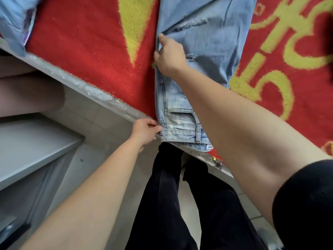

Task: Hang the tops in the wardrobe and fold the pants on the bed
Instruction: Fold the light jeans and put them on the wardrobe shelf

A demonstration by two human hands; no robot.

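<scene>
Our left hand (pixel 145 130) pinches the jeans (pixel 207 42) by the waistband at the bed's (pixel 100 95) near edge. Our right hand (pixel 169 56) grips their side seam farther up the red blanket (pixel 81 42).

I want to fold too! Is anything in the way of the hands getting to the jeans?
No, nothing visible. The left hand pinches the jeans at the waistband, and the right hand grips their side edge on the red blanket.

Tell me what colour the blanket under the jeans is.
The blanket is bright red with large yellow shapes; the head view shows it plainly.
</scene>
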